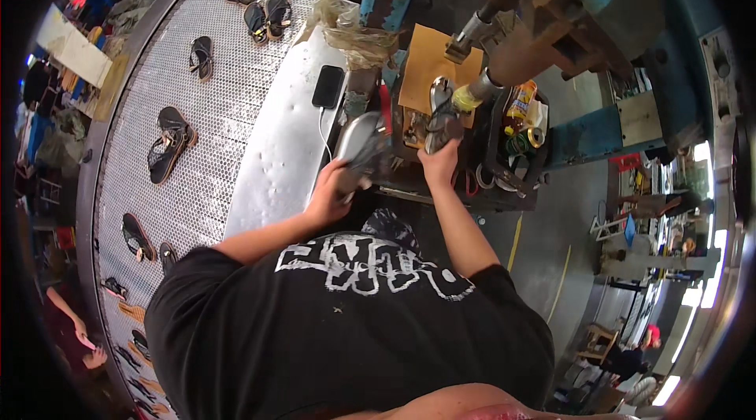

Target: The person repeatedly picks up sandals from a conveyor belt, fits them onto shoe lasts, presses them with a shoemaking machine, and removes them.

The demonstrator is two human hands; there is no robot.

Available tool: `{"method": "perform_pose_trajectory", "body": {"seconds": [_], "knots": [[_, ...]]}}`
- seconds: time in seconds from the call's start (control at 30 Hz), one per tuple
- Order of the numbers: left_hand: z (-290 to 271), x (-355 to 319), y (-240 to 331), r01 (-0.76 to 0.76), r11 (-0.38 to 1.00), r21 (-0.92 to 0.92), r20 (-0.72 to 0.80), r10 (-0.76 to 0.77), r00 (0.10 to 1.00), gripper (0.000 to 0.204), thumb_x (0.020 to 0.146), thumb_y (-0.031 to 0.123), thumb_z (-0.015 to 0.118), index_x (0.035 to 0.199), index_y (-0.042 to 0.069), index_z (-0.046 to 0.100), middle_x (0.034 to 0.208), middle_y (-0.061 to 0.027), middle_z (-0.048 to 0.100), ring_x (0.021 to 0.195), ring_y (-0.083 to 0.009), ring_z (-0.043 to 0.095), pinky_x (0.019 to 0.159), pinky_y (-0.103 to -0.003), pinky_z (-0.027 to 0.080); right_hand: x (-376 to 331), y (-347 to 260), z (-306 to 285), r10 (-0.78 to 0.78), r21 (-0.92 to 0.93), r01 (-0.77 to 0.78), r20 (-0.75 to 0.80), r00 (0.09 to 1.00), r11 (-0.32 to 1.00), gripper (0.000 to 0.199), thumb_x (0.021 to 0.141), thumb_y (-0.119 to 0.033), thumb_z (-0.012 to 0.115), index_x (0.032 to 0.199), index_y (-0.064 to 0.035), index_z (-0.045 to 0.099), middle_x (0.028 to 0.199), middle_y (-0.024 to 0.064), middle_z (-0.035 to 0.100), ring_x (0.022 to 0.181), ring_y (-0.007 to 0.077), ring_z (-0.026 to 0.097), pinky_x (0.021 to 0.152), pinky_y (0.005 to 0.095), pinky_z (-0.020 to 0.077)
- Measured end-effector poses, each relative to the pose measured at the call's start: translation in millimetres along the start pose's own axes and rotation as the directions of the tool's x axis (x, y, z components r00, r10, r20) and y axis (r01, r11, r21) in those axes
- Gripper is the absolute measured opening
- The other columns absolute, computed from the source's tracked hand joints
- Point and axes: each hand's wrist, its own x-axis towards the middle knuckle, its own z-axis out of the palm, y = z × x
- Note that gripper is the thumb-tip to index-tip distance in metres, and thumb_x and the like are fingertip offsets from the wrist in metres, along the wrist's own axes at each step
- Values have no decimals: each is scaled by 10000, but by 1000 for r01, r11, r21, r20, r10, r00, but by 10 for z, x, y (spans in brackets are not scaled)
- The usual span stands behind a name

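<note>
My left hand (332, 190) grips a dark sandal (359, 146) at its near end, the smooth grey side turned up and the far part smeared by motion. Before me, my right hand (441, 161) is closed round the near end of another dark sandal (442, 109). That second one points away from me, its far end beside the yellow-wrapped tip of a machine arm (470, 95). Whether it touches that tip I cannot tell. A brown cardboard sheet (421, 65) lies just beyond it.
To the left runs a perforated conveyor (213, 109) with several sandals (172, 144) on it. A phone (327, 87) with a white cable lies on the metal ledge (272, 152). A black bin (496, 148) with cans and tape stands right of my right hand, below the blue machine frame (591, 136).
</note>
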Motion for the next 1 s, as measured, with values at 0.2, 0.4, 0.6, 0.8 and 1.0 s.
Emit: {"method": "perform_pose_trajectory", "body": {"seconds": [0.2, 0.4, 0.6, 0.8, 1.0], "knots": [[-491, -1100, -576, 422, 899, 114, -357, -359, 862, 768, 559, 10, 728, 1261, 8, 417, 1332, -199, 402, 1250, -387, 398, 1052, -416, 357, 637, 149, 279, 54, -159, -33, 127, 990, 987, 790, 617, -217, 805, 1234, 41, 385, 1135, 281, 543, 1090, 424, 532, 932, 419, 421], [-1314, -1263, -1267, 511, 858, -49, -301, -500, 812, 491, 646, -10, 567, 1133, 39, 531, 1143, -183, 554, 1133, -344, 521, 989, -399, 413, 501, 397, 61, -131, -159, 109, -138, 982, 981, 618, 753, -321, 779, 1154, 51, 492, 1152, 220, 549, 1049, 364, 556, 907, 424, 443], [-2246, -588, -2743, 940, 302, -160, -868, -497, 12, 808, 699, 406, 771, 1264, -53, 422, 1234, -256, 478, 1182, -394, 454, 1006, -445, 381, 566, -57, 216, 115, -324, -133, -72, 991, 937, 637, 779, -385, 733, 1147, 66, 474, 1084, 267, 576, 1016, 414, 566, 855, 455, 450], [-2936, 249, -2870, 841, -153, -520, -708, -473, -524, 795, 736, 577, 697, 1188, -34, 465, 1171, -178, 516, 1065, -318, 518, 866, -454, 461, 533, -29, 189, 37, -362, -53, -50, 998, 931, 771, 765, -355, 740, 1296, 70, 378, 1201, 272, 524, 1121, 403, 520, 943, 432, 405], [-3002, 385, -2653, 674, 209, -708, -636, -604, -481, 540, 745, 268, 776, 1131, 2, 508, 1179, -172, 544, 1054, -341, 555, 846, -440, 491, 371, 53, 187, 220, -282, -226, -54, 974, 933, 904, 672, -260, 806, 1364, 55, 318, 1272, 265, 499, 1165, 413, 495, 972, 417, 394]]}}
